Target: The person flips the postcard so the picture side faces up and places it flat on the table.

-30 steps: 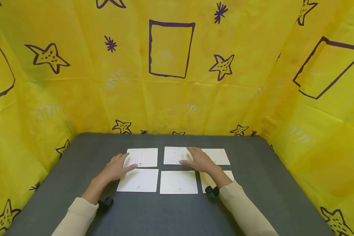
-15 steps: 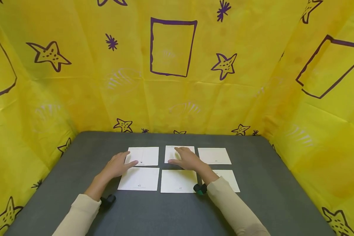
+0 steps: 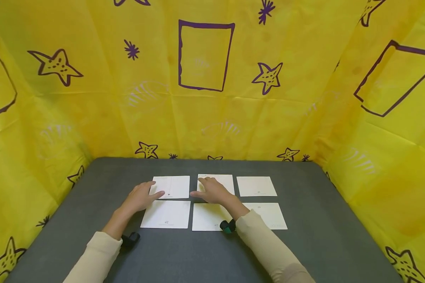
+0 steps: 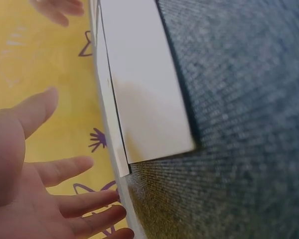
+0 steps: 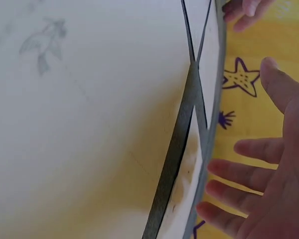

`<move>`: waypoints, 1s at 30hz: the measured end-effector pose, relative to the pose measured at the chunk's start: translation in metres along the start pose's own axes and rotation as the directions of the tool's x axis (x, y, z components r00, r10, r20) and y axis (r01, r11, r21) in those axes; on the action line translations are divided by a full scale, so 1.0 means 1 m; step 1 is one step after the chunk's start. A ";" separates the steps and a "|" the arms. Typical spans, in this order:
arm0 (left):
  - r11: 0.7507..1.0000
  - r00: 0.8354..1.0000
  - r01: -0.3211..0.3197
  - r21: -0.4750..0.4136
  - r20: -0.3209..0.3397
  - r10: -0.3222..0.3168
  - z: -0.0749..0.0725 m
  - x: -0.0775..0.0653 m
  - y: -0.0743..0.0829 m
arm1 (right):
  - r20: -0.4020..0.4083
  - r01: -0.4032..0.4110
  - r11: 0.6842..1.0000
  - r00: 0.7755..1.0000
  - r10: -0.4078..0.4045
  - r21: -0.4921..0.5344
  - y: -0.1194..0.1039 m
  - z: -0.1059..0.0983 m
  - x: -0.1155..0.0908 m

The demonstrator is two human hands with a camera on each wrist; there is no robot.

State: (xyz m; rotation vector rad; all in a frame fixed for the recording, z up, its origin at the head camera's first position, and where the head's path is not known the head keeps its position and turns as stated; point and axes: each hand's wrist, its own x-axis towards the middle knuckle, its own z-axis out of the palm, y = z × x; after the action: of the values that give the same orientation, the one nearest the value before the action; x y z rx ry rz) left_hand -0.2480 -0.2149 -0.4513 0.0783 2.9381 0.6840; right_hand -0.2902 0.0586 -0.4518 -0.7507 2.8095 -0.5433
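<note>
- Holding the left hand [image 3: 139, 199] spread and grasping nothing, over the left edge of the far-left sheet [image 3: 175, 186].
- Holding the right hand [image 3: 214, 192] unclenched over the left part of the far-middle sheet [image 3: 223, 182], with the thumb beyond its left edge; not telling whether either hand is touching paper.
- Lining up beside these, the far-right sheet [image 3: 256, 186].
- Lying nearer on the grey table [image 3: 177, 255], the near-left sheet [image 3: 165, 214], near-middle sheet [image 3: 206, 215] and near-right sheet [image 3: 269, 217], partly hidden by the right arm.
</note>
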 end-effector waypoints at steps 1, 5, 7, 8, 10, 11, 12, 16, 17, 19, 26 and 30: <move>1.000 1.000 0.004 0.001 0.002 -0.004 0.001 0.000 0.000 | 0.000 0.004 1.000 1.000 -0.004 -0.006 -0.002 0.001 0.001; 1.000 1.000 0.018 -0.002 0.003 -0.018 0.002 0.001 0.000 | -0.006 0.011 0.999 1.000 -0.012 -0.030 -0.008 0.005 0.005; 1.000 1.000 0.023 -0.003 0.002 -0.023 0.001 0.001 0.001 | -0.008 0.008 0.999 1.000 -0.008 -0.035 -0.010 0.008 0.007; 1.000 1.000 0.025 -0.003 0.001 -0.025 0.001 0.000 0.001 | -0.009 0.007 0.999 1.000 -0.008 -0.041 -0.011 0.010 0.008; 1.000 1.000 0.031 -0.001 0.002 -0.031 0.001 0.001 0.001 | -0.008 0.007 0.999 1.000 -0.007 -0.040 -0.013 0.012 0.010; 1.000 1.000 0.031 0.003 0.001 -0.031 0.001 0.001 0.001 | -0.011 0.008 0.999 1.000 -0.009 -0.040 -0.014 0.012 0.011; 0.999 0.999 0.032 0.005 0.003 -0.032 0.001 0.001 0.002 | -0.010 0.009 0.999 1.000 -0.009 -0.041 -0.015 0.013 0.011; 0.999 0.999 0.040 0.005 0.012 -0.040 0.002 0.003 0.001 | -0.015 0.024 0.998 1.000 -0.025 -0.051 -0.019 0.015 0.015; 0.999 0.999 0.040 0.004 0.015 -0.040 0.002 0.004 0.002 | -0.016 0.030 0.998 0.999 -0.031 -0.060 -0.020 0.016 0.015; 0.999 0.999 0.039 0.005 0.020 -0.040 0.003 0.005 0.002 | -0.011 0.037 0.997 0.999 -0.037 -0.072 -0.021 0.017 0.016; 0.999 0.999 0.027 0.020 0.042 -0.027 0.003 0.007 0.003 | 0.017 0.017 0.997 1.000 -0.016 -0.077 -0.027 0.021 0.021; 1.000 0.998 0.028 0.008 0.059 -0.028 0.002 0.009 0.004 | 0.014 0.015 0.997 1.000 -0.014 -0.076 -0.029 0.023 0.022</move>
State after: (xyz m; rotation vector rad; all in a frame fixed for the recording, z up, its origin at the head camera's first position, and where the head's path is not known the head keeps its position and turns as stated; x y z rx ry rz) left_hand -0.2564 -0.2095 -0.4522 0.0572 2.8793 0.6558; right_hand -0.2901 0.0171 -0.4636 -0.7860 2.8292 -0.4336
